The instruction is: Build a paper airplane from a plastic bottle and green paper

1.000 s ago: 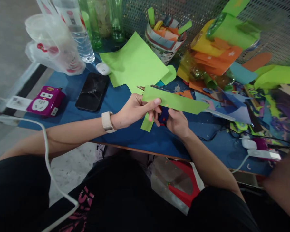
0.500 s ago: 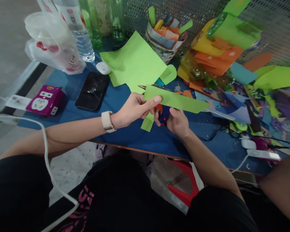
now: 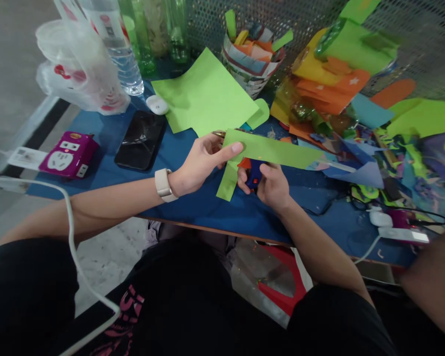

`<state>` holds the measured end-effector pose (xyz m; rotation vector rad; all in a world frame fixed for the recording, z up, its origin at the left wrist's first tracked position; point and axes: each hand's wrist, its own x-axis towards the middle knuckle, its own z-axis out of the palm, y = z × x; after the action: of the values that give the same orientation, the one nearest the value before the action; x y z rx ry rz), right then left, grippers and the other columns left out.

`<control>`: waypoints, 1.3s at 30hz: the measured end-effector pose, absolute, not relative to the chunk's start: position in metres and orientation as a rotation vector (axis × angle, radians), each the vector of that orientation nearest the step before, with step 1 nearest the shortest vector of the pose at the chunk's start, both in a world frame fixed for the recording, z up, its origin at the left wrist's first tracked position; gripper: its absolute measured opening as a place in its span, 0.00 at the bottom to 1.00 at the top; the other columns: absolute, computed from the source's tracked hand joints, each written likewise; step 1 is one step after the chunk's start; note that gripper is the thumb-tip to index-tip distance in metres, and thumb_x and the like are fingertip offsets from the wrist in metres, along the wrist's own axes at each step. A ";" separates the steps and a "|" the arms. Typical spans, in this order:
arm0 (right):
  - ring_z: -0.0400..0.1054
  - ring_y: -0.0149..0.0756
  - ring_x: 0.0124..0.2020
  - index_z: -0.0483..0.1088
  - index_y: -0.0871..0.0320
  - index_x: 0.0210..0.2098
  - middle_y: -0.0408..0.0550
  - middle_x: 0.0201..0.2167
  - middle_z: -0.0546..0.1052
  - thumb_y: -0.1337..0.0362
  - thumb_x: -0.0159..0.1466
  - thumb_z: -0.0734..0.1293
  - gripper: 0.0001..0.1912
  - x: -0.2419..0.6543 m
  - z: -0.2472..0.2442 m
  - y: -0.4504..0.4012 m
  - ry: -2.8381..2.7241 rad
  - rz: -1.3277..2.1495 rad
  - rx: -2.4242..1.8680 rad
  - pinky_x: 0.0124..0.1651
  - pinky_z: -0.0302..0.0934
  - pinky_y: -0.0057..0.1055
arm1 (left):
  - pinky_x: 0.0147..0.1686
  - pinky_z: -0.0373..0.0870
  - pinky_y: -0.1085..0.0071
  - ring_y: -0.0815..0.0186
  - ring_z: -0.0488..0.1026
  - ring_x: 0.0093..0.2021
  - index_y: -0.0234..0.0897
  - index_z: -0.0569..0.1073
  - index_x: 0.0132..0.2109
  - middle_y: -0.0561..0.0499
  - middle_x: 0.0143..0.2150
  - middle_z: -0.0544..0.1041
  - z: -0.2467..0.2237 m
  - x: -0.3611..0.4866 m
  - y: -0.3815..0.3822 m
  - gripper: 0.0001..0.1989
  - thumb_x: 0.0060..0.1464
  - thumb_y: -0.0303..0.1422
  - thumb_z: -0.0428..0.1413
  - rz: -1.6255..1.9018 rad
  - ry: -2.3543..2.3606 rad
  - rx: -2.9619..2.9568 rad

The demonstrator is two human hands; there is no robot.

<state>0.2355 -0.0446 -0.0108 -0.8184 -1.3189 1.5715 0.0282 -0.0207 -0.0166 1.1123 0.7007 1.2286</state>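
Observation:
My left hand (image 3: 203,160), with a pale watch strap (image 3: 164,185) on its wrist, pinches the left end of a long green paper strip (image 3: 274,147), thumb on top. My right hand (image 3: 270,185) is wrapped around the blue handle of a hot glue gun (image 3: 255,175) with an orange trigger and red switch. The strip hides most of the gun's body. Its metal tip shows beside my left fingers, and a whitish glue stick (image 3: 343,165) juts out at the right. A second green strip (image 3: 227,184) hangs below my left hand.
Behind my hands lie a green sheet (image 3: 207,94) and a woven paper basket (image 3: 248,64). To the left are a phone (image 3: 141,140), a purple power adapter (image 3: 69,154), a bag (image 3: 81,74) and bottles. Colourful scraps (image 3: 404,153) cover the right. Another person's arm (image 3: 435,277) is at lower right.
The green strip has tilted slightly, its right end rising. My left hand has shifted a little left, and its fingers now cover more of the gun's tip. My right hand keeps its grip.

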 end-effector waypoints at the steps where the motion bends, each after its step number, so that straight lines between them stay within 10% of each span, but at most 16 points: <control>1: 0.63 0.34 0.17 0.78 0.51 0.45 0.40 0.25 0.75 0.24 0.65 0.85 0.38 0.236 -0.012 -0.046 -1.315 1.558 -0.828 0.20 0.58 0.34 | 0.30 0.67 0.66 0.66 0.71 0.32 0.43 0.75 0.37 0.55 0.31 0.71 -0.018 0.028 -0.021 0.40 0.53 0.67 0.87 1.241 0.703 1.123; 16: 0.62 0.30 0.16 0.79 0.52 0.36 0.37 0.20 0.69 0.22 0.71 0.82 0.38 0.234 -0.023 -0.061 -1.285 1.258 -1.101 0.19 0.58 0.31 | 0.37 0.80 0.64 0.60 0.85 0.37 0.41 0.84 0.39 0.50 0.33 0.84 -0.017 0.029 -0.026 0.37 0.52 0.68 0.87 1.193 0.665 1.186; 22: 0.61 0.29 0.14 0.75 0.52 0.30 0.35 0.17 0.66 0.21 0.70 0.82 0.41 0.232 -0.012 -0.061 -1.335 1.195 -1.125 0.20 0.59 0.31 | 0.39 0.82 0.65 0.60 0.85 0.40 0.43 0.91 0.58 0.47 0.44 0.88 -0.031 0.023 -0.019 0.39 0.56 0.67 0.86 1.251 0.763 1.306; 30: 0.62 0.31 0.16 0.74 0.51 0.29 0.37 0.17 0.68 0.18 0.69 0.81 0.43 0.238 -0.012 -0.061 -1.338 1.143 -1.126 0.21 0.63 0.33 | 0.74 0.80 0.36 0.41 0.83 0.67 0.48 0.87 0.61 0.38 0.62 0.85 -0.035 -0.003 0.017 0.37 0.65 0.72 0.77 1.637 0.843 2.020; 34: 0.62 0.30 0.16 0.77 0.51 0.37 0.35 0.19 0.68 0.19 0.69 0.81 0.41 0.238 -0.015 -0.060 -1.288 1.226 -1.135 0.20 0.60 0.30 | 0.87 0.56 0.19 0.39 0.83 0.71 0.56 0.88 0.64 0.47 0.57 0.90 -0.038 -0.012 0.022 0.19 0.77 0.56 0.75 1.667 0.620 2.539; 39: 0.61 0.30 0.16 0.78 0.50 0.40 0.34 0.19 0.67 0.22 0.72 0.82 0.38 0.237 -0.017 -0.059 -1.246 1.283 -1.104 0.20 0.58 0.29 | 0.83 0.64 0.20 0.43 0.87 0.71 0.57 0.88 0.63 0.52 0.60 0.94 -0.031 -0.003 0.008 0.08 0.82 0.41 0.70 1.430 0.699 2.628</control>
<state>0.2368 -0.0591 -0.0168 -1.1037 -1.2458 1.2832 -0.0029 0.0077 -0.0315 2.6278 0.6986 1.4304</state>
